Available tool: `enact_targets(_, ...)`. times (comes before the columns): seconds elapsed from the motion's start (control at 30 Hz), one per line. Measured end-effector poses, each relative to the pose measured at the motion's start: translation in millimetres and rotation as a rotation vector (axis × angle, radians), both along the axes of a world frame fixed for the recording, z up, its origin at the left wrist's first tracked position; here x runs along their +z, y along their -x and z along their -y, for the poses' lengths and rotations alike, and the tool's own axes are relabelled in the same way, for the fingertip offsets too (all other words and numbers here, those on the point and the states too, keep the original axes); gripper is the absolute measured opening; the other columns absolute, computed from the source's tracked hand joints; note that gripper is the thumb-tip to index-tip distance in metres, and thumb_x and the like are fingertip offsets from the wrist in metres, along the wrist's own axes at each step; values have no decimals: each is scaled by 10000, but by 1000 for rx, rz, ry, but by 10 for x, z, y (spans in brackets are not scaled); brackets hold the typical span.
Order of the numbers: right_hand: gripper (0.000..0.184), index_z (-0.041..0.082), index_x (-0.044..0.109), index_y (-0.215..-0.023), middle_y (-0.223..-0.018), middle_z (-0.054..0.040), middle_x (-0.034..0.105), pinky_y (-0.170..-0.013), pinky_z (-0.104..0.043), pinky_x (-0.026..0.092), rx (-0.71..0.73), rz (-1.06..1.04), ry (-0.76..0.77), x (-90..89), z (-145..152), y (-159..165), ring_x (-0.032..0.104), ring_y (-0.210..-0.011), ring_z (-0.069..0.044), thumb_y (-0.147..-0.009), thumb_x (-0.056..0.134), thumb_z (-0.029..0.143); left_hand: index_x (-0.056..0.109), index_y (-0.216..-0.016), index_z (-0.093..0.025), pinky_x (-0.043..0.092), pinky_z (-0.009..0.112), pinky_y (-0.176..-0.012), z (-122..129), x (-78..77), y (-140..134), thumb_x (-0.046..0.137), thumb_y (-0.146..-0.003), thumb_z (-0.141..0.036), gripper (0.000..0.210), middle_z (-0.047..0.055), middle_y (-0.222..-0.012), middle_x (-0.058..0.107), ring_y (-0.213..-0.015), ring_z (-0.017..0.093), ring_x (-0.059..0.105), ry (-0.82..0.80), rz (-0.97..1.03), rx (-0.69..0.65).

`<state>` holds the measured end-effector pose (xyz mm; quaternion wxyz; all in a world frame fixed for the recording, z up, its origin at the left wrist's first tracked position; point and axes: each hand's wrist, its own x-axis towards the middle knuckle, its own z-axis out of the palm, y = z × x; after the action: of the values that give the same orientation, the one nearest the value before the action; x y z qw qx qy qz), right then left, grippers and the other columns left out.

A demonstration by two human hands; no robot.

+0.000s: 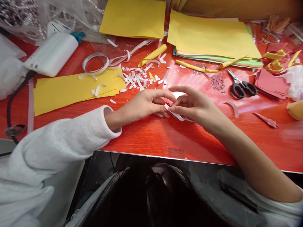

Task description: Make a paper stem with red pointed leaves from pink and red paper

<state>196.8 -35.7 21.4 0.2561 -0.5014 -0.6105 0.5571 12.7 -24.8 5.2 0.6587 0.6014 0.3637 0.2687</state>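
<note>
Over the front middle of the red table, my two hands meet at the fingertips. My right hand [193, 104] is closed, pinching a narrow white strip [176, 114] between thumb and fingers. The strip slants down to the right below its thumb. Close against it, my left hand [150, 102] has its thumb and fingers drawn together near the strip's upper end. A bit of pink shows between the hands, but what the left fingers hold is hidden. A roll of white tape [96, 63] lies beyond the left hand, behind scattered white paper scraps [136, 78].
Black-handled scissors [243, 88] lie right of my hands, near pink paper pieces [272, 83]. Yellow sheets [213, 34] are stacked at the back, and yellow strips [75, 91] lie left. A white power bank-like box [52, 53] with a black cable stands at the left.
</note>
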Motion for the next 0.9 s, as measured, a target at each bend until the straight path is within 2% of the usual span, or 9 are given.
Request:
enact_targets(0.17, 492, 236, 463, -1217, -706, 5, 576, -488, -254, 382, 11, 22, -15, -6, 8, 6, 558, -603, -126, -766, 655, 278, 613, -1060, -162, 562, 259, -794, -10, -7, 6, 585, -783, -138, 280, 33, -998, 683, -890, 145, 673, 16, 21, -11)
enact_targets(0.4, 474, 241, 469, -1209, -706, -3, 577, -510, -271, 387, 32, 46, -38, -21, 13, 14, 547, -609, -136, -775, 651, 296, 586, -1087, -158, 558, 284, -790, -26, 25, 19, 601, -777, -137, 311, 47, -907, 697, -865, 161, 688, 42, -10, -48)
enact_targets(0.67, 459, 232, 466, -1206, -697, 4, 585, -486, -255, 368, -6, 47, -26, -5, 16, 28, 540, -584, -123, -780, 638, 242, 588, -1069, -163, 535, 287, -818, -55, 27, 20, 583, -742, -70, 340, 28, -900, 702, -885, 156, 680, 27, -34, -76)
enact_targets(0.9, 459, 243, 459, -1210, -719, -2, 589, -483, -257, 379, 15, 47, -29, -3, 19, 18, 552, -597, -127, -786, 632, 269, 578, -1056, -165, 532, 273, -807, -66, 16, 26, 569, -738, -56, 337, 22, -902, 706, -881, 146, 679, 35, -37, -84)
